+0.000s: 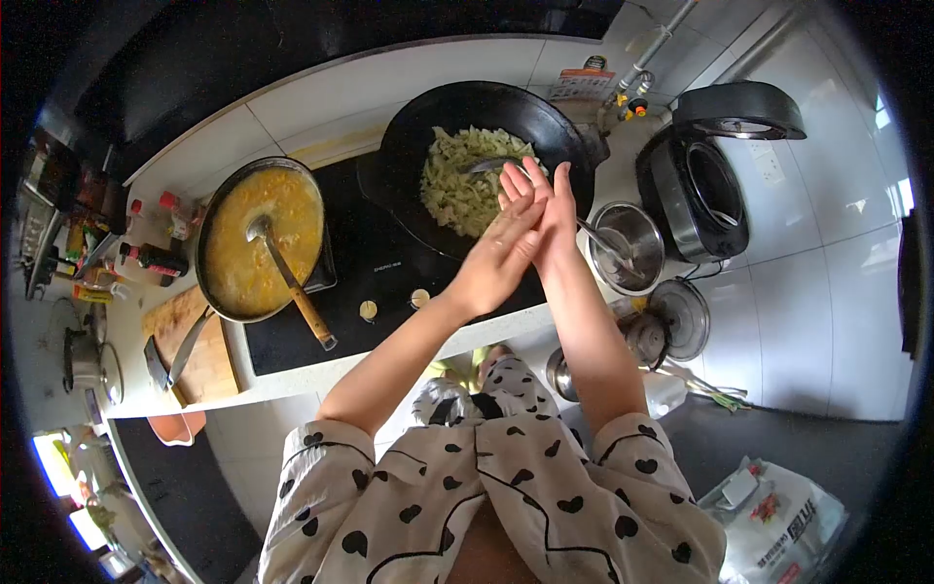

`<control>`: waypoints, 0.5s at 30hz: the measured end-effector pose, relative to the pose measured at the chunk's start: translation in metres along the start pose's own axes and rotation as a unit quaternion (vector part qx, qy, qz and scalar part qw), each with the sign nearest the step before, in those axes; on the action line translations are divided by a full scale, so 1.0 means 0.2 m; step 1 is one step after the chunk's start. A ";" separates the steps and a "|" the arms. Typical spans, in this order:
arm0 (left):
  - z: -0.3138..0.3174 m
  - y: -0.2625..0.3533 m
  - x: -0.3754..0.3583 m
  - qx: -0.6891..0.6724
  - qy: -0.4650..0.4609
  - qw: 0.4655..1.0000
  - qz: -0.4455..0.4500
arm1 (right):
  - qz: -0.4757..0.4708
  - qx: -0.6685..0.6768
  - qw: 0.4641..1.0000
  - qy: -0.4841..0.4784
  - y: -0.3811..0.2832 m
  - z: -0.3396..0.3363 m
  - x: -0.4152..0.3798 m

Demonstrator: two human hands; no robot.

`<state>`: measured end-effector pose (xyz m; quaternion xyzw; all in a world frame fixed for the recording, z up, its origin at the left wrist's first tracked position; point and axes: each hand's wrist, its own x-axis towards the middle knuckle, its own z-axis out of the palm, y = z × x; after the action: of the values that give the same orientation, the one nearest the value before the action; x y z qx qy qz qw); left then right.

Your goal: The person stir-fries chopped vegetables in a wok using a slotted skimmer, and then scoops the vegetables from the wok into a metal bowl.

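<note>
My left hand [499, 255] and my right hand [551, 214] touch each other above the front right of a black wok [404, 127]. The fingers of both are stretched out, and nothing shows between them. Chopped pale green vegetables [457, 185] lie in the wok, with a metal utensil [486, 166] resting among them, partly hidden behind my hands. On the left of the cooktop [292, 336] a pan [201, 234] holds yellow-orange soup [233, 214], and a ladle [285, 265] with a wooden handle leans in it.
A cutting board [216, 365] with knives is at the left, near several bottles [156, 260]. To the right are a metal bowl [642, 277] with a utensil, an open rice cooker [671, 214] and a glass lid [693, 321]. A plastic bag [778, 516] sits lower right.
</note>
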<state>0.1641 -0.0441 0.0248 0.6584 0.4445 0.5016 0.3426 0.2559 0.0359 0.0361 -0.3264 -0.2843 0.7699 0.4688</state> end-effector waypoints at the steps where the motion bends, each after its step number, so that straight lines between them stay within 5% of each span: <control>1: 0.01 0.00 0.01 0.038 -0.006 0.999 0.002 | -0.005 0.009 1.000 -0.002 0.00 -0.01 0.02; 3: 0.02 -0.03 0.06 0.115 -0.014 0.993 0.009 | -0.016 0.010 1.000 -0.015 -0.01 -0.04 0.04; 6: -0.03 -0.23 0.15 0.230 0.055 0.965 -0.118 | 0.066 0.096 0.991 -0.063 -0.08 0.02 -0.05; 7: -0.01 -0.23 0.15 0.477 0.064 0.859 -0.177 | 0.041 0.040 0.996 -0.072 -0.10 0.02 -0.05; 8: -0.02 -0.24 0.13 0.484 0.132 0.858 -0.107 | 0.015 -0.014 0.997 -0.077 -0.11 0.01 -0.05; 10: -0.06 -0.15 0.15 0.489 0.117 0.862 -0.070 | -0.040 -0.116 0.989 -0.080 -0.13 -0.03 -0.06; 12: -0.10 -0.15 0.18 0.417 0.076 0.901 -0.096 | -0.095 -0.219 0.968 -0.078 -0.16 -0.10 -0.07; 13: -0.10 -0.13 0.18 0.399 0.126 0.905 -0.076 | -0.099 -0.178 0.977 -0.057 -0.13 -0.17 -0.01; 15: -0.09 -0.13 0.20 0.355 0.127 0.911 -0.166 | -0.087 -0.198 0.976 -0.037 -0.13 -0.27 0.01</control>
<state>0.1444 0.0028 0.0207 0.5842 0.7358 0.3261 0.1049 0.3103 0.0557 0.0219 -0.3576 -0.4754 0.6666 0.4491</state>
